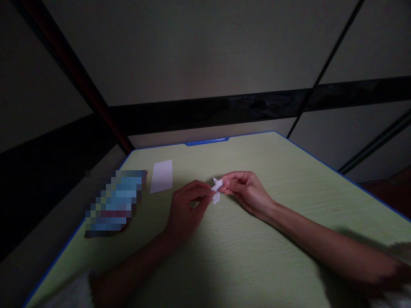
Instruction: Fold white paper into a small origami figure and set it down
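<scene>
A small folded piece of white paper [217, 191] is held just above the pale green table [257, 256], near its middle. My left hand [187, 205] pinches the paper's lower left part with thumb and fingertips. My right hand [245, 189] pinches its upper right part, fingers pressed together. Both forearms rest low over the tabletop. The paper's exact shape is hard to read in the dim light.
A flat white sheet of paper [162, 176] lies on the table behind my left hand. A blurred-out blue object [114, 202] lies at the table's left edge. The table has a blue rim [207, 140], and dark wall panels stand behind it.
</scene>
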Demonstrator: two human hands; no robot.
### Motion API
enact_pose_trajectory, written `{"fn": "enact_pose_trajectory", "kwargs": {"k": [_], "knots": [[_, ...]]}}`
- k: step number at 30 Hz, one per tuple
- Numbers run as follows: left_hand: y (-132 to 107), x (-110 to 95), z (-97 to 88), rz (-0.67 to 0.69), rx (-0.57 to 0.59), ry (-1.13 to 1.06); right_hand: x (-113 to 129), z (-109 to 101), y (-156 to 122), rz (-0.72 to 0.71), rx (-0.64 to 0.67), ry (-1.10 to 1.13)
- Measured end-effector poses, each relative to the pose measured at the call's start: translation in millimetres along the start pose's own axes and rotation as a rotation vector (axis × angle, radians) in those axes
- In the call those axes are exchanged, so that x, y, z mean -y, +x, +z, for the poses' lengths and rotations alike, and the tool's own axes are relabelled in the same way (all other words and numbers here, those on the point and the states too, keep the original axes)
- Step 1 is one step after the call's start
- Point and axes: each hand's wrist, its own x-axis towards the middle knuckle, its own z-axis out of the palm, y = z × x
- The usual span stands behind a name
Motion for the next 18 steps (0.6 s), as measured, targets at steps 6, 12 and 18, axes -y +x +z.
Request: {"fn": "enact_pose_trajectory", "kwargs": {"k": [6, 12, 18], "knots": [[-1.1, 2.0, 0.0, 0.006, -0.008, -0.021, -0.2, -0.9, -0.1, -0.008, 0.016, -0.017], [-1.4, 2.2, 0.2, 0.008, 0.001, -0.033, 1.8, 0.1, -0.8, 0.000, 0.025, -0.041], [-0.1, -0.8, -0.5, 0.008, 0.016, -0.020, 1.2, 1.4, -0.6, 0.014, -0.021, -0.078]]}}
